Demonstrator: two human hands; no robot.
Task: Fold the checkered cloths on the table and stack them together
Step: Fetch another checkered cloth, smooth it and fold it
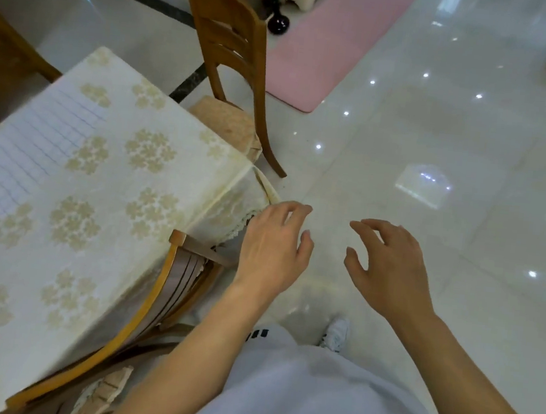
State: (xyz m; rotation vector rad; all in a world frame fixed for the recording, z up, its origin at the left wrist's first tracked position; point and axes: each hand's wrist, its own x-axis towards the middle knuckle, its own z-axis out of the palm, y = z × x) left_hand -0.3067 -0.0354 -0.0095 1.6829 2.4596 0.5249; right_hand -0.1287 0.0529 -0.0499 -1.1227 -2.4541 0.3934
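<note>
Your left hand (272, 250) and right hand (389, 268) hang over the tiled floor (436, 156) just off the surface's (129, 166) corner, each grip apart with fingers loosely curled, holding nothing. The checkered cloth (30, 150), white with thin blue lines, lies flat on the floral tablecloth at the far left, well apart from both hands, beyond the wooden chair (156, 295).
</note>
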